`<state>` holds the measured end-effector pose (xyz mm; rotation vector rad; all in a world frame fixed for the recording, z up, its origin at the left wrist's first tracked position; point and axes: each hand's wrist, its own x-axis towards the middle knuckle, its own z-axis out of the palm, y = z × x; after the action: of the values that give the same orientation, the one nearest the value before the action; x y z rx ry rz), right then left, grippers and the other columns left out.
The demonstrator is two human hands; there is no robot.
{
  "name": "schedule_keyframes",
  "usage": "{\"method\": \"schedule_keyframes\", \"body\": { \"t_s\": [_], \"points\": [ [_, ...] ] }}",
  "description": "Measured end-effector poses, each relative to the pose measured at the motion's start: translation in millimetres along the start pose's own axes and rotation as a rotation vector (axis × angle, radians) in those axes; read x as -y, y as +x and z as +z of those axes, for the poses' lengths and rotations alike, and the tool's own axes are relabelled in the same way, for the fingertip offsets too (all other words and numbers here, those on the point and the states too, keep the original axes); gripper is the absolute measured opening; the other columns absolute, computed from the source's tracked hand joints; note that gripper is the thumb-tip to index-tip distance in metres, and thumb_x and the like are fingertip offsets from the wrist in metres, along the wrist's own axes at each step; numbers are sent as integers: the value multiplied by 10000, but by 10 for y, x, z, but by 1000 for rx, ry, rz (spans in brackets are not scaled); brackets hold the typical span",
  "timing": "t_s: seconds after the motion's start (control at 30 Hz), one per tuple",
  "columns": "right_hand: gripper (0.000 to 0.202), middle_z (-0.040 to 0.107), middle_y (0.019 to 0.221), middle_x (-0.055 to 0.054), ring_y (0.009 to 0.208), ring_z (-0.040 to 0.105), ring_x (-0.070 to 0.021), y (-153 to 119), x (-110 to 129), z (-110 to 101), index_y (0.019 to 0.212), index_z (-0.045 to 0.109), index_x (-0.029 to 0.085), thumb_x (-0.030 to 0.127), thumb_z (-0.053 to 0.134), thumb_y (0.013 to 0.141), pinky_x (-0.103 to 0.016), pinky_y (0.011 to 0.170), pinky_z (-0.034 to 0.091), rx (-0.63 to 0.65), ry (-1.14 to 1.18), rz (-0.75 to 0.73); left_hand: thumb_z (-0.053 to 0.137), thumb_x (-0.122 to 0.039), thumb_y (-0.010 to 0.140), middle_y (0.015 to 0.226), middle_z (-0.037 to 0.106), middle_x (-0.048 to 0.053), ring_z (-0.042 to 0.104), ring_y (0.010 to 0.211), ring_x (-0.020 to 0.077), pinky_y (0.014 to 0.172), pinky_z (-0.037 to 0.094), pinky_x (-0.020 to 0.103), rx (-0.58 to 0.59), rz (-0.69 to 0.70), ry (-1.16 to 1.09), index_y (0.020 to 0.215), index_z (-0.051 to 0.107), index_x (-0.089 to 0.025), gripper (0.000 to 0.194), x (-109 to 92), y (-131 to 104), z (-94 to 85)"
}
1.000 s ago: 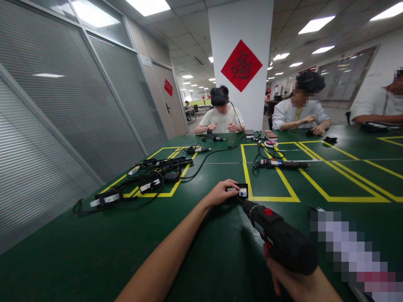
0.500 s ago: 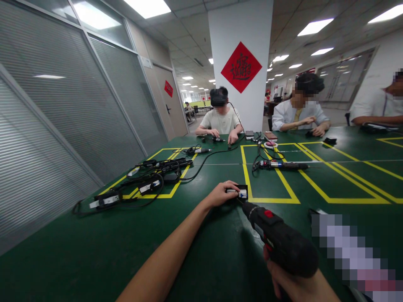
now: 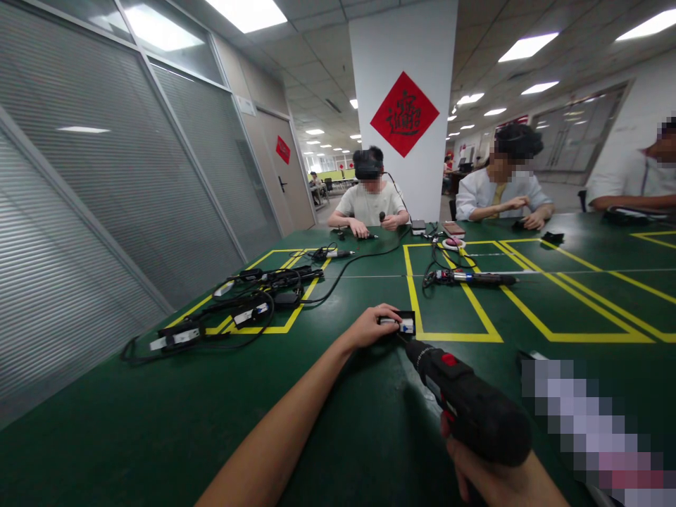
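Well in from the far edge of the glossy green desk (image 3: pixel 158 436), the left hand (image 3: pixel 374 325) holds a small black rectangular box (image 3: pixel 409 315) containing whitish parts (image 3: pixel 406 327); the right hand (image 3: pixel 483 470) grips a chunky, matt-black drill (image 3: pixel 472 405), its slender bit (image 3: pixel 403 339) by the box's near side, contact unclear.

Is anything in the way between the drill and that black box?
Nothing visible: the drill in the right hand points its bit toward the black box. The left hand holds the box's left end; whether the bit touches it is unclear.
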<state>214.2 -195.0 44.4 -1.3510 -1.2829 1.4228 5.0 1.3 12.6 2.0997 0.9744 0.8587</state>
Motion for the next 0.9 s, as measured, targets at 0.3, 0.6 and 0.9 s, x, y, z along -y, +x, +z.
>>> {"method": "schedule_keyframes", "body": {
  "t_s": [0.3,0.6,0.9],
  "points": [
    [102,489,392,76,309,495,-114,52,-153,-1,762,545,233,269,560,669,-210,326,362,-8,-37,7,591,-247,733,1126,535,74,508,1034,181,929,358,301,29,-12,10,911,658,-170,206,19,1,-18],
    [113,500,407,82,322,531,-119,74,-159,-11,749,531,234,191,552,647,-206,318,385,25,-56,-15,595,-238,727,1141,527,82,510,1039,181,936,357,299,30,-13,-10,921,655,-168,216,10,-5,-21],
    [111,503,384,76,324,544,-131,76,-235,-3,799,538,236,221,523,690,-207,322,380,-8,-86,-35,597,-223,718,1144,520,73,512,1033,178,924,364,290,31,-5,3,933,651,-173,227,43,-5,-6]
  ]
}}
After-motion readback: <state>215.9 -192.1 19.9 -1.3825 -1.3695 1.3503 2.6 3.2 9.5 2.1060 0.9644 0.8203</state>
